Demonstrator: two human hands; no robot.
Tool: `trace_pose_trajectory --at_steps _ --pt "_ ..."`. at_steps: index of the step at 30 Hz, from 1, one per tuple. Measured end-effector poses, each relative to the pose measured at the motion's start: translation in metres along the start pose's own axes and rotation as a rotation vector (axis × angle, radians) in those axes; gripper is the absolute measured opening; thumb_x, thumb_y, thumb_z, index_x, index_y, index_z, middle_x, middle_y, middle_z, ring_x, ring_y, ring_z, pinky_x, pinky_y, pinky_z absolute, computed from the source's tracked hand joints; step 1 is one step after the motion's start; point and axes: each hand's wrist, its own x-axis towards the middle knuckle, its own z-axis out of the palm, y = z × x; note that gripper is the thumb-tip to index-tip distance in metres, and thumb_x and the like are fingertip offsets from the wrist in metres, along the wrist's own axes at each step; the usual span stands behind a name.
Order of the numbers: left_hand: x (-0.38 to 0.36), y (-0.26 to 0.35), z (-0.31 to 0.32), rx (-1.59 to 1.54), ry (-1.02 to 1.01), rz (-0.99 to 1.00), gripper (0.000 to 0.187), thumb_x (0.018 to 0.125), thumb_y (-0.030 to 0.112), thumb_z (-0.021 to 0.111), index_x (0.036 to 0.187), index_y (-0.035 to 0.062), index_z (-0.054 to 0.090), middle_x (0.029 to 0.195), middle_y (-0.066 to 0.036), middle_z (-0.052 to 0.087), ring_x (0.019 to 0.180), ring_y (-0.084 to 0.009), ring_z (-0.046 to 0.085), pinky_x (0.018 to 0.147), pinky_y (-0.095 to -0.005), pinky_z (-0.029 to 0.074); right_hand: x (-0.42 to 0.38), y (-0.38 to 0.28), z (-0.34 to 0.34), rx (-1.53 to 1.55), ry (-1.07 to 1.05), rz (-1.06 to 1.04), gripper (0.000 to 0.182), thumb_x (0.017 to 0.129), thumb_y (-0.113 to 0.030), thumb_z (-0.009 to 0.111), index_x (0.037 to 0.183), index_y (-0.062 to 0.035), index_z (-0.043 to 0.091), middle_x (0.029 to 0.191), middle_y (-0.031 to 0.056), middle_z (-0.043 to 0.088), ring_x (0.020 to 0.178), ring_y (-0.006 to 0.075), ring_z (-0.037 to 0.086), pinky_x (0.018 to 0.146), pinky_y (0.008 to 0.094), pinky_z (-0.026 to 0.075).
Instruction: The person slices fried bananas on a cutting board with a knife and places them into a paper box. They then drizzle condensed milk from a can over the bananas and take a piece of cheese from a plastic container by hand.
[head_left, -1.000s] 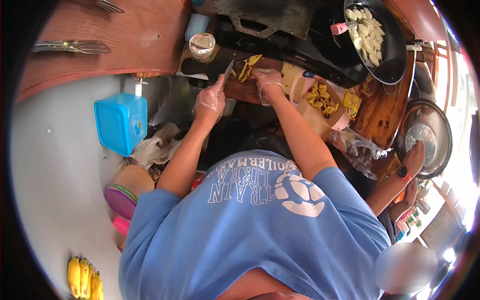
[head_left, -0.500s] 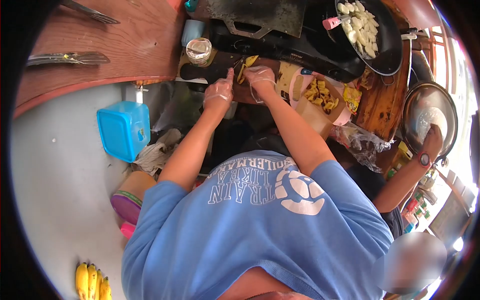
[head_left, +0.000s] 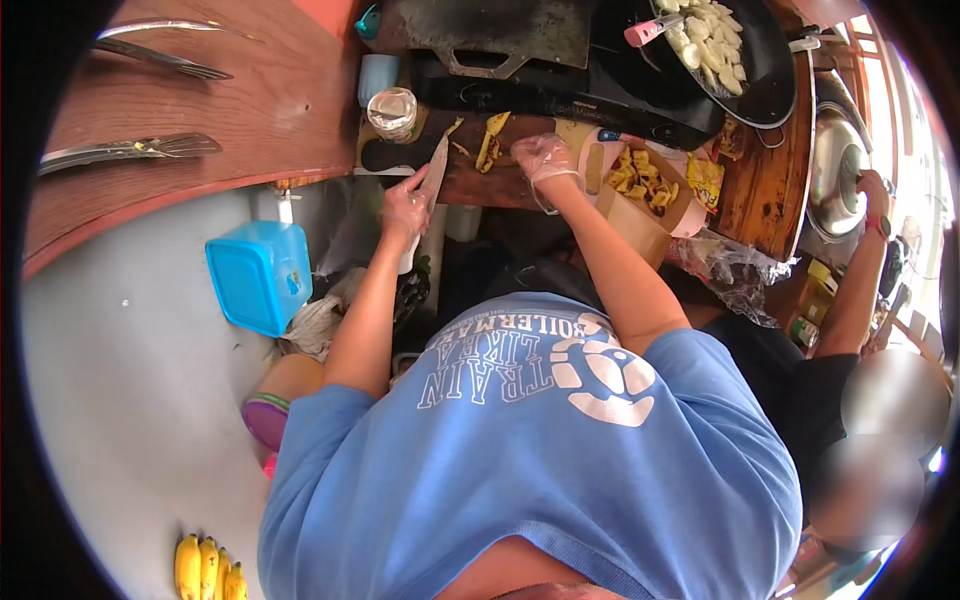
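Observation:
My left hand (head_left: 404, 210), in a clear plastic glove, is closed around a knife (head_left: 435, 175). The pale blade points away from me over the front of the worktop. Just beyond it lies a yellow, dark-spotted strip of banana peel (head_left: 490, 145), with a smaller yellow scrap (head_left: 455, 127) close to the knife tip. To the right of the peel is my right hand (head_left: 545, 158), also gloved, with its fingers curled in; whatever they may hold is hidden. A cardboard box (head_left: 640, 215) of yellow-brown peel pieces (head_left: 640, 182) stands beside this hand.
A black stove (head_left: 560, 100) runs along the back, with a pan (head_left: 765, 95) of pale slices at the right. A tin (head_left: 391, 112) stands at the left. At the far right, a co-worker's hand (head_left: 874, 188) touches a metal lid (head_left: 835, 170). Bananas (head_left: 205, 565) lie lower left.
My left hand has drawn back to the left and now shows the knife. My right hand has left the peel and moved right. The co-worker's hand and lid have shifted upward.

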Motion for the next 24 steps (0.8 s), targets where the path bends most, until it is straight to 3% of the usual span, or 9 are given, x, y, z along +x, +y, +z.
trace_pose_trajectory --at_steps 1,3,4,9,11,15,21,23,24 --pt "0.003 -0.011 -0.003 0.001 0.0 0.003 0.043 0.095 0.013 0.064 0.138 0.0131 0.063 0.064 -0.009 0.063 0.045 -0.017 0.051 0.044 -0.036 0.043 0.001 0.004 0.002 0.004 0.011 -0.042 0.032 0.085 -0.032 0.064 0.095 -0.0037 0.075 0.101 0.0209 0.073 0.097 0.0394 0.069 0.088 0.0429 0.054" --pt "0.005 -0.03 -0.008 0.467 0.208 0.493 0.042 0.094 0.015 0.064 0.136 0.0107 0.064 0.074 -0.024 0.067 0.057 -0.0317 0.062 0.057 -0.0432 0.048 0.004 0.006 0.005 0.008 0.022 -0.083 0.033 0.085 -0.032 0.064 0.097 -0.0037 0.075 0.102 0.0209 0.073 0.098 0.0395 0.069 0.088 0.0431 0.054" --pt "-0.018 -0.003 -0.006 0.533 0.216 0.352 0.039 0.092 0.017 0.065 0.13 0.008 0.066 0.085 -0.032 0.063 0.074 -0.0428 0.066 0.07 -0.0462 0.05 0.006 0.002 0.006 -0.108 -0.006 -0.015 0.033 0.085 -0.032 0.064 0.098 -0.0033 0.075 0.103 0.0213 0.073 0.1 0.0397 0.068 0.089 0.0436 0.054" --pt "-0.034 -0.005 -0.009 0.657 0.305 0.55 0.034 0.091 0.018 0.066 0.122 0.0051 0.07 0.089 -0.027 0.069 0.081 -0.0426 0.068 0.074 -0.0444 0.053 0.013 -0.015 0.021 -0.372 -0.151 -0.133 0.035 0.084 -0.033 0.063 0.099 -0.0039 0.075 0.097 0.023 0.072 0.096 0.0393 0.069 0.084 0.0435 0.055" --pt "-0.035 -0.005 0.0 0.627 0.342 0.609 0.031 0.09 0.018 0.067 0.118 0.0035 0.071 0.09 -0.026 0.07 0.082 -0.0418 0.068 0.076 -0.0443 0.054 -0.002 -0.067 0.01 -0.224 -0.14 0.245 0.035 0.083 -0.033 0.065 0.101 -0.0037 0.075 0.102 0.0231 0.072 0.105 0.0386 0.068 0.092 0.0442 0.054" --pt "-0.022 -0.001 0.025 0.412 0.32 0.59 0.026 0.086 0.021 0.074 0.102 0.0012 0.069 0.088 -0.021 0.071 0.082 -0.038 0.069 0.075 -0.0429 0.054 0.002 -0.072 0.03 -0.263 -0.067 0.273 0.036 0.083 -0.033 0.067 0.1 -0.0027 0.075 0.106 0.0238 0.071 0.109 0.039 0.067 0.095 0.0437 0.054" --pt "-0.03 0.021 0.04 0.325 0.339 0.54 0.038 0.085 0.027 0.078 0.111 0.0006 0.07 0.09 -0.02 0.073 0.079 -0.0319 0.07 0.075 -0.0399 0.054 -0.018 -0.064 0.005 -0.248 -0.155 0.166 0.039 0.084 -0.03 0.066 0.108 0.0017 0.07 0.115 0.0272 0.069 0.109 0.0403 0.067 0.095 0.0433 0.054" --pt "-0.029 0.016 0.036 0.355 0.316 0.51 0.043 0.086 0.029 0.078 0.114 -0.0014 0.069 0.095 -0.022 0.072 0.084 -0.0317 0.071 0.079 -0.0396 0.054 -0.029 -0.033 -0.015 -0.183 -0.091 -0.088 0.038 0.08 -0.031 0.07 0.104 -0.0005 0.071 0.111 0.0231 0.07 0.105 0.039 0.068 0.093 0.0421 0.054" --pt "-0.021 0.005 0.034 0.378 0.314 0.535 0.043 0.086 0.029 0.078 0.114 -0.0016 0.069 0.095 -0.022 0.073 0.084 -0.0308 0.071 0.079 -0.0392 0.054 -0.04 -0.027 -0.034 -0.168 -0.047 -0.027 0.037 0.077 -0.031 0.073 0.1 -0.0015 0.072 0.107 0.0209 0.071 0.099 0.0374 0.069 0.092 0.0414 0.054"
